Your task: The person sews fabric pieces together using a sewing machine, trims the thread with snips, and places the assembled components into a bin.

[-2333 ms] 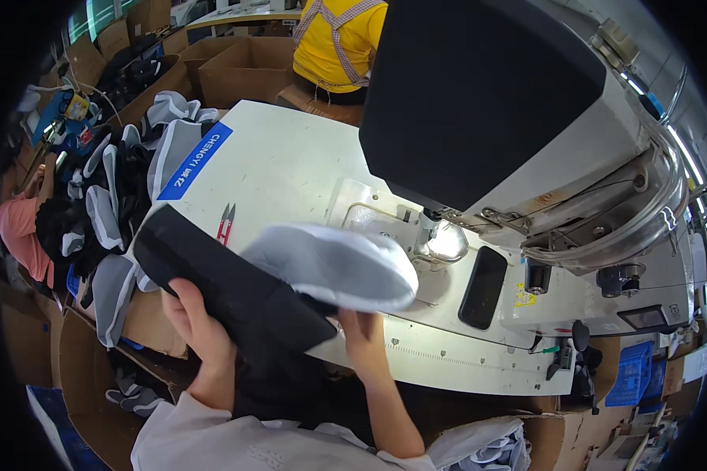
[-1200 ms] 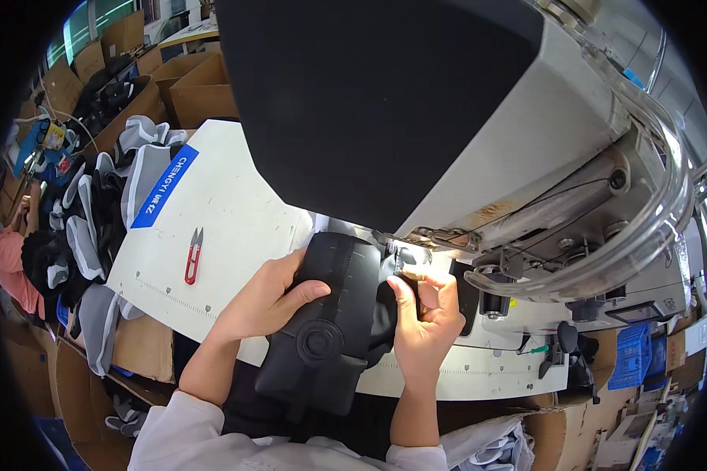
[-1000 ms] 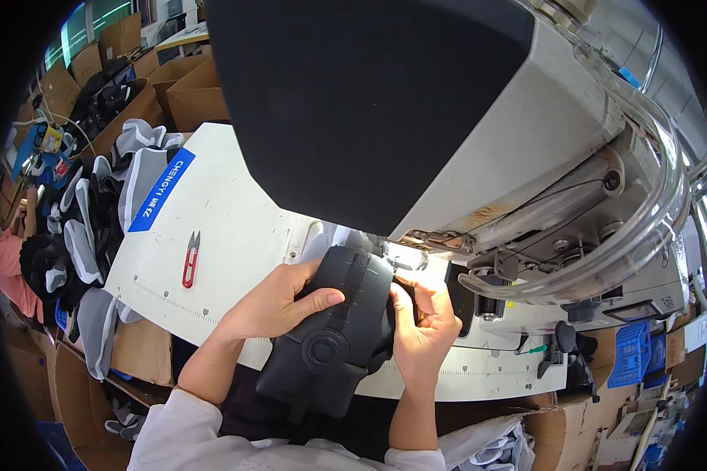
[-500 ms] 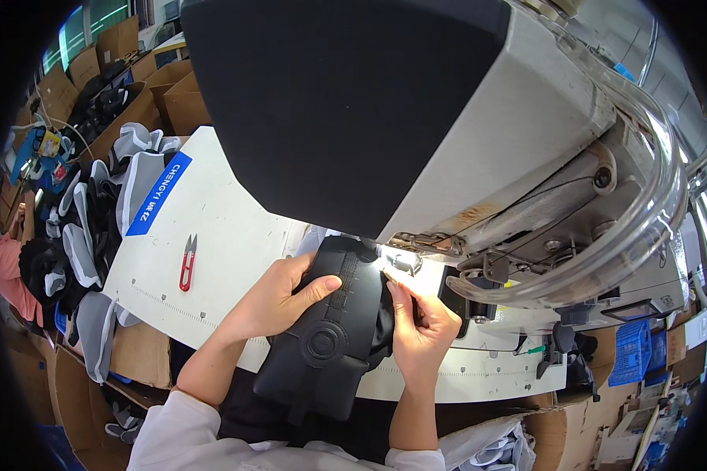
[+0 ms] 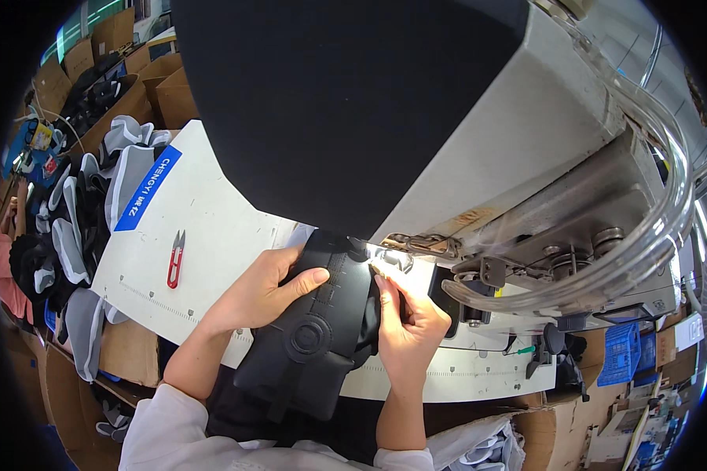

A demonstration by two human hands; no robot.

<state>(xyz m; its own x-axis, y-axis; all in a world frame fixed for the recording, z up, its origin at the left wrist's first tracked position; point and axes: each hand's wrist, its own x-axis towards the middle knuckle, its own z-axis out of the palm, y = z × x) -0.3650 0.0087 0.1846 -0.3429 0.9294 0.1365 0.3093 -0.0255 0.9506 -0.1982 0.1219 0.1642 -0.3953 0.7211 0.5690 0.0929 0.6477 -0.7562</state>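
A black padded piece (image 5: pixel 343 294) with a round raised ring and a stitched strap lies under the head of a sewing machine (image 5: pixel 479 157). My left hand (image 5: pixel 263 289) grips its left edge, thumb on top and the other fingers largely out of sight. At its right edge, close to the lit needle area, my right hand (image 5: pixel 407 320) is closed in a pinch, thumb against forefinger. The far end of the piece passes behind the machine's dark cover. Red-handled thread snips (image 5: pixel 176 259) lie on the white table (image 5: pixel 212 204) to the left of my left hand.
Grey and black padded pieces (image 5: pixel 69 235) are heaped left of the table. Cardboard boxes (image 5: pixel 126 349) stand around it. A clear curved guard tube (image 5: pixel 573 302) juts out at the right, with a blue basket (image 5: pixel 620 353) beyond. A bag of grey pieces (image 5: pixel 479 451) sits below the front edge.
The whole view has shifted slightly, so the table and snips appear a little further left. Both hands keep their holds, and the piece stays under the machine head.
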